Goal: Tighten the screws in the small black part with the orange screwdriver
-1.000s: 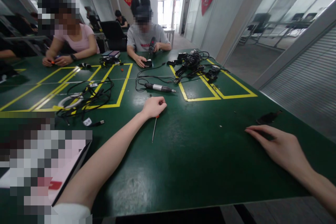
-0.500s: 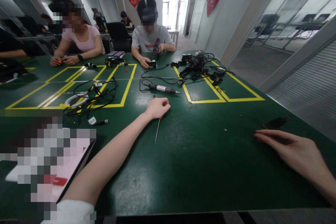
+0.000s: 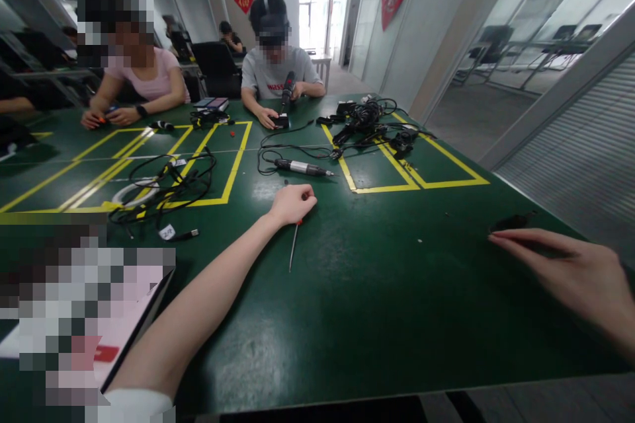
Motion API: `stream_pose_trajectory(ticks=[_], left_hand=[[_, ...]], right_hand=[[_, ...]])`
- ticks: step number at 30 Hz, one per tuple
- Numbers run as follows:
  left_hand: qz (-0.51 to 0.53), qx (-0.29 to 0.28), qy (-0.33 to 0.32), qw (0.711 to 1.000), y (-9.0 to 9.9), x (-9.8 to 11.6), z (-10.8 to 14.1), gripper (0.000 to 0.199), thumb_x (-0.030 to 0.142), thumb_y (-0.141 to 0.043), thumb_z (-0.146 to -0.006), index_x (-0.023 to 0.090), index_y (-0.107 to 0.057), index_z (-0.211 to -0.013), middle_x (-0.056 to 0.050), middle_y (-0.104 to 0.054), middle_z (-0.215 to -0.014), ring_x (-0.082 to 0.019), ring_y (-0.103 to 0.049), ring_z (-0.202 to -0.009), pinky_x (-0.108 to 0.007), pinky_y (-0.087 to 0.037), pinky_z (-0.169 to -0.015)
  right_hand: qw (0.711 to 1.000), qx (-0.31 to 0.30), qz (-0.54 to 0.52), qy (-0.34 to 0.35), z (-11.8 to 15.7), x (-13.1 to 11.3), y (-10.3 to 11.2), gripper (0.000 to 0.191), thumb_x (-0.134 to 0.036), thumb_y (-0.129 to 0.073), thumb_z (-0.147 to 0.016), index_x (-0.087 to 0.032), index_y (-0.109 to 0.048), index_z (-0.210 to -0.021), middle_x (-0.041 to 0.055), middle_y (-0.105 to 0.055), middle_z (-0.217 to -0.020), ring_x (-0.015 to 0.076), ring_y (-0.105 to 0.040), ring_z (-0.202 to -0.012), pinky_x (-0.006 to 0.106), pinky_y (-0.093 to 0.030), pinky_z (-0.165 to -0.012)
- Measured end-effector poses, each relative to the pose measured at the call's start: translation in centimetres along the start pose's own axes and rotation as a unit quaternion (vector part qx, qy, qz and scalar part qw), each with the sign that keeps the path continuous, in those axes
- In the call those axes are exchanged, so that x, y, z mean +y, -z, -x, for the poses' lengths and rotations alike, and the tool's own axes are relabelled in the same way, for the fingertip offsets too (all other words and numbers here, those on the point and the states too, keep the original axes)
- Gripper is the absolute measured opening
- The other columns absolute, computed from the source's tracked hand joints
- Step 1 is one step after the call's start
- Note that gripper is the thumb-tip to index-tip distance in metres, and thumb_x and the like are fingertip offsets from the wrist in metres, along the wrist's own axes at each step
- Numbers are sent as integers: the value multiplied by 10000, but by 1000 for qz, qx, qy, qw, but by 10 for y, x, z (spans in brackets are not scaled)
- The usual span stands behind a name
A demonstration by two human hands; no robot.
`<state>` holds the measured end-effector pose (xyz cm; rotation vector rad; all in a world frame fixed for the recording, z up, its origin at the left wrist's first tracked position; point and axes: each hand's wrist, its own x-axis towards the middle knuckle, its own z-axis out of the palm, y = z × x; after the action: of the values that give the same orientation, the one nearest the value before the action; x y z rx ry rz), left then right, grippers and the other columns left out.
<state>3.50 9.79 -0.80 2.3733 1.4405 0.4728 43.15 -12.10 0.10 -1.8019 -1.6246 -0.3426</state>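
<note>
My left hand [image 3: 294, 203] rests on the green table, its fingers curled round a screwdriver [image 3: 294, 248]. The thin metal shaft points toward me; a bit of red shows below the hand, which hides most of the handle. On the right, my right hand [image 3: 560, 258] has thumb and fingertips pressed together. Those tips are at the near edge of a dark, flat-looking object [image 3: 510, 223] on the table; whether they hold it or something small is unclear. Just beyond my left hand lies a black and silver pen-shaped power tool [image 3: 302, 168] with a cord.
A black cable tangle [image 3: 367, 120] lies at the back right, loose cables [image 3: 183, 178] at the left. Yellow tape [image 3: 387, 190] marks the table [image 3: 357, 317]. A blurred-out flat item [image 3: 133, 317] sits near my left forearm. Two people [image 3: 282, 73] work across from me.
My right hand has moved toward the dark object, its fingertips now at that object's edge. My left hand stays in place with the screwdriver. The whole view has shifted slightly.
</note>
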Motion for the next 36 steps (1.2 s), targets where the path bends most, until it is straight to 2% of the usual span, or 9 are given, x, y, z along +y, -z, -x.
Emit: stream_pose_trajectory(ticks=[2, 4, 7, 11, 15, 17, 23, 31, 36], left_hand=[[0, 1, -1, 1000, 0, 0, 0, 221, 291, -548, -891, 221, -758, -874, -32, -800, -942, -239, -704, -921, -311, -479, -782], [0, 2, -1, 1000, 0, 0, 0, 221, 295, -550, -890, 221, -757, -872, -33, -801, -942, -238, -705, -918, -309, -482, -782], [1, 3, 1, 1000, 0, 1, 1, 220, 303, -554, -888, 221, -758, -872, -35, -802, -946, -238, -706, -919, -305, -484, -780], [5, -4, -2, 1000, 1, 1, 1, 223, 308, -552, -889, 223, -757, -863, -33, -804, -946, -240, -706, -919, -310, -486, -784], [6, -6, -2, 1000, 1, 1, 0, 223, 306, -556, -892, 225, -762, -873, -34, -805, -957, -244, -708, -929, -315, -496, -809], [6, -6, -1, 1000, 1, 1, 0, 221, 303, -558, -894, 224, -763, -879, -36, -805, -963, -245, -709, -932, -317, -497, -813], [5, -7, -2, 1000, 0, 2, 0, 218, 293, -559, -895, 219, -763, -881, -38, -803, -957, -241, -710, -921, -315, -493, -805], [10, -6, -2, 1000, 1, 2, 0, 219, 295, -556, -892, 219, -759, -867, -30, -799, -943, -236, -704, -908, -313, -487, -788], [12, -6, -3, 1000, 1, 3, 1, 219, 297, -555, -892, 220, -759, -869, -34, -800, -952, -240, -704, -915, -317, -489, -790]], right_hand=[[987, 75, 25, 139, -9, 10, 0, 516, -673, -571, -926, -249, -807, -749, 84, -787, -835, 261, -724, -731, 391, -564, -646], [960, 129, 96, 231, -20, 18, -1, 440, -549, -572, -985, -229, -787, -773, 96, -758, -849, 248, -669, -704, 405, -522, -648], [931, 171, 151, 286, -29, 24, -5, 428, -468, -528, -1017, -210, -757, -764, 138, -749, -916, 285, -656, -782, 446, -512, -695], [941, 101, 192, 259, -21, 24, -8, 425, -396, -485, -1013, -181, -760, -770, 191, -744, -1003, 348, -651, -922, 472, -558, -714], [952, 66, 218, 205, -10, 24, -7, 387, -380, -516, -977, -185, -769, -758, 191, -752, -1049, 356, -664, -949, 455, -584, -679], [954, 59, 225, 188, -9, 23, -7, 380, -383, -519, -970, -187, -770, -763, 188, -755, -1050, 352, -673, -939, 444, -589, -659], [950, 78, 231, 197, -12, 14, -11, 492, -418, -418, -994, -165, -744, -725, 210, -751, -999, 352, -694, -842, 457, -585, -597], [969, 23, 206, 133, -7, 18, -13, 347, -412, -461, -933, -207, -713, -809, 171, -740, -1108, 332, -731, -888, 414, -584, -602], [967, 12, 221, 129, -7, 15, -12, 359, -419, -431, -941, -206, -692, -816, 181, -726, -1119, 335, -725, -884, 412, -588, -591]])
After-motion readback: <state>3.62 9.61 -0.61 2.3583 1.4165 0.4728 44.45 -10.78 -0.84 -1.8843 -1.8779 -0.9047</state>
